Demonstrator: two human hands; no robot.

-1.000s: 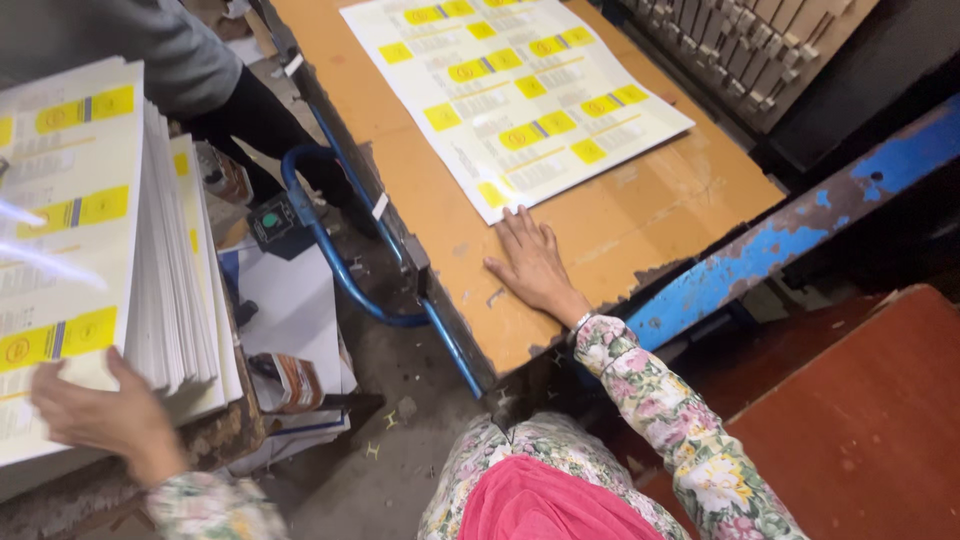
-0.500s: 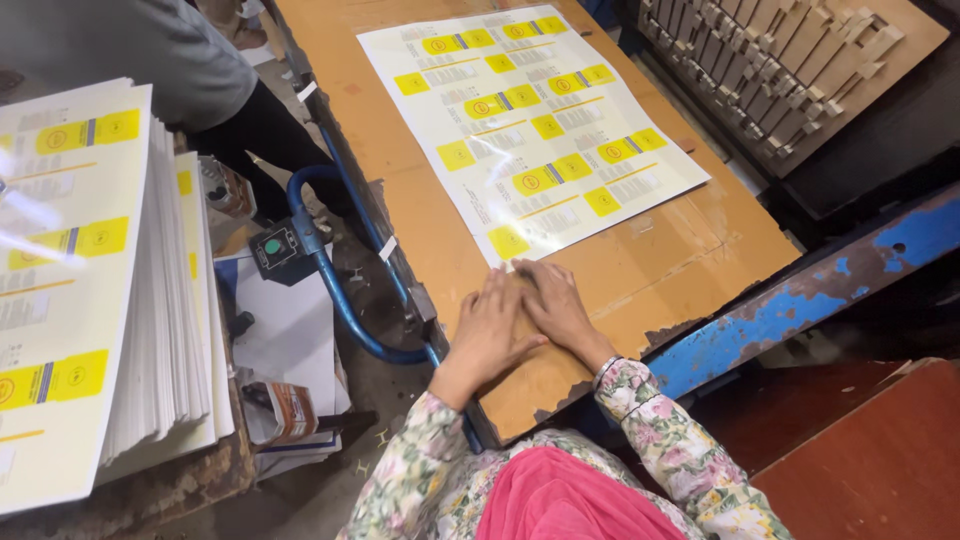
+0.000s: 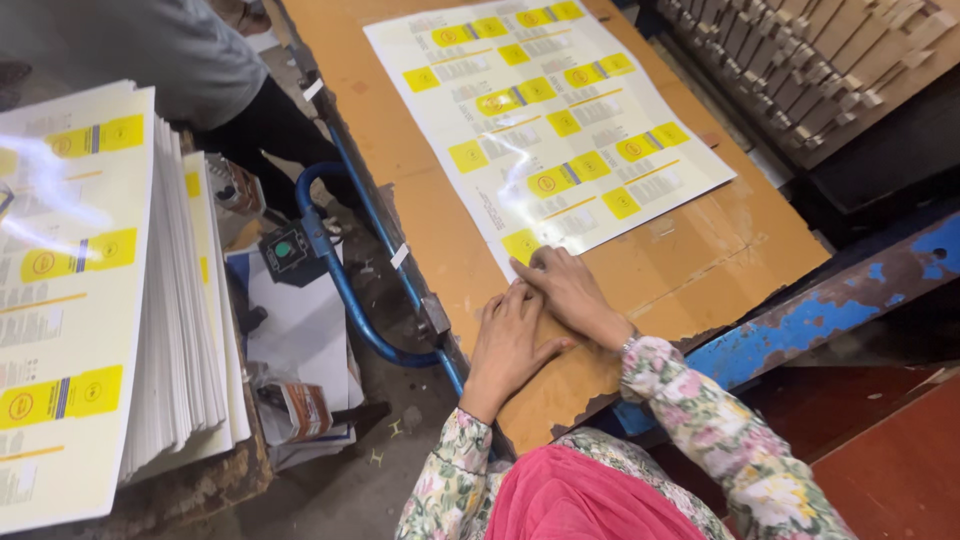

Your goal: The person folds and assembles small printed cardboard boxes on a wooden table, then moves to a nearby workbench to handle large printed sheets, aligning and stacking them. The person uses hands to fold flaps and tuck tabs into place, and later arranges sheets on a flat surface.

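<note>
We find the printed sheet [image 3: 548, 130] flat on the brown board [image 3: 420, 215], long axis running away from us. Right hand [image 3: 575, 295] presses its near corner, fingers flat; left hand [image 3: 508, 345] rests open just beside (touching board only).

A brown work table [image 3: 700, 270] with a scuffed, worn top fills the middle of the view, its near edge a blue-painted metal frame [image 3: 820, 305] with chipped, rusty patches. A blue metal tube [image 3: 340, 280] curves along its left side, carrying a small control box with a green button [image 3: 288, 250]. Below lies a grey, dirty concrete floor [image 3: 380, 480] strewn with loose white sheets [image 3: 300, 330]. At the top right stands a rack of brown cardboard dividers [image 3: 830, 60]. A red-brown surface [image 3: 890, 460] occupies the lower right corner. Glare from overhead light falls on glossy surfaces.
</note>
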